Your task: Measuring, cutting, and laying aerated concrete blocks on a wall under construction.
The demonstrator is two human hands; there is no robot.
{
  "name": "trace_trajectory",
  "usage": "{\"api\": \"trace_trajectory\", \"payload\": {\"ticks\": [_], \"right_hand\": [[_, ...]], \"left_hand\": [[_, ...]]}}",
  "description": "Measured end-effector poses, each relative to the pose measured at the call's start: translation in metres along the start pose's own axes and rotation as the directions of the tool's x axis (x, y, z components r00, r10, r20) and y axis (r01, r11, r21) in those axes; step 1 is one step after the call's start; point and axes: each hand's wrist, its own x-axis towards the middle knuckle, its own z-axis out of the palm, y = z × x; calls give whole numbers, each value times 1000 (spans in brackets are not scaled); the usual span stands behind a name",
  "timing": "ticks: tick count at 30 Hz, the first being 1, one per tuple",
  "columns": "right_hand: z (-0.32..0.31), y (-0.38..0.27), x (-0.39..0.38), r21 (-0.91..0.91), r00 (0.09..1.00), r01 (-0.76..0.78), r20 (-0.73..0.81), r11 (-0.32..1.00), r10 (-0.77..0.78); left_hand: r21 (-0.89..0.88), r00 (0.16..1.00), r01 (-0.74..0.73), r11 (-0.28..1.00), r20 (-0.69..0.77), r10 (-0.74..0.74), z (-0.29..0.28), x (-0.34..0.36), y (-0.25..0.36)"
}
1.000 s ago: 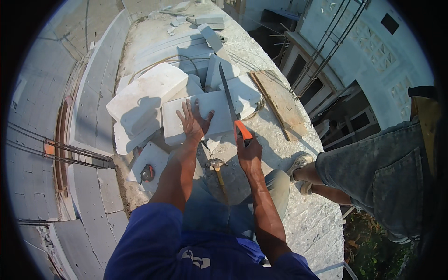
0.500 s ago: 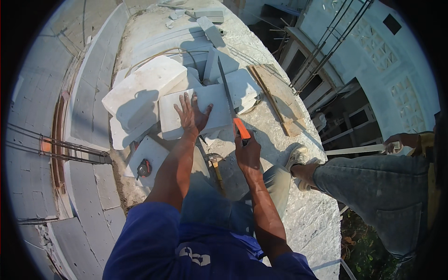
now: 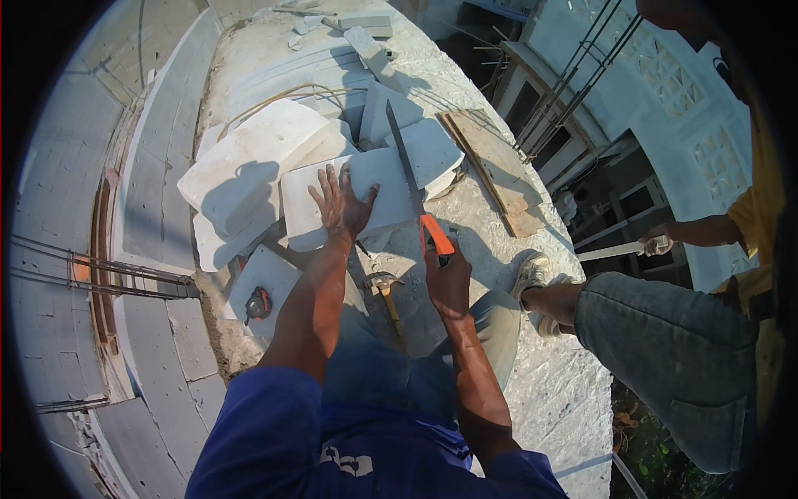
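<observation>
My left hand (image 3: 343,202) lies flat with spread fingers on a white lightweight block (image 3: 303,208), pressing its top face. In my right hand (image 3: 449,283) is the orange handle of a handsaw (image 3: 405,158). The dark blade runs away from me along the block's right end; whether its teeth are in the block cannot be made out. Between my legs lies a claw hammer (image 3: 385,293) with a yellow handle. A tape measure (image 3: 258,305) in red and black rests on a white slab (image 3: 264,281) by my left forearm.
More white blocks (image 3: 249,158) are piled beyond, with a bent cane-like strip (image 3: 274,100) over them. A wooden board (image 3: 490,170) lies at right near the ledge's drop. Beside it a co-worker's leg (image 3: 665,333) stands close. Rebar (image 3: 125,279) sticks out at left.
My right hand and the saw have shifted slightly toward me and to the right. My left hand stays on the block. The co-worker's hand with a pale strip has moved left and up.
</observation>
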Motion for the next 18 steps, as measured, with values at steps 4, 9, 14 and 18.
{"api": "trace_trajectory", "payload": {"ticks": [4, 9, 14, 18], "right_hand": [[1, -2, -10, -24, 998, 63, 6, 998, -63], [-42, 24, -120, 114, 1000, 18, 2, 993, -18], [-6, 14, -23, 1, 998, 56, -37, 998, -55], [5, 2, 4, 20, 993, 114, 10, 993, -114]], "left_hand": [[-2, 999, -10, 1000, -45, 10, 2, -1, -17], [19, 998, -24, 1000, -55, 25, 4, -6, -14], [6, 999, -31, 999, -36, 32, -1, 3, -3], [24, 1000, -10, 1000, 13, 10, 4, -4, -16]]}}
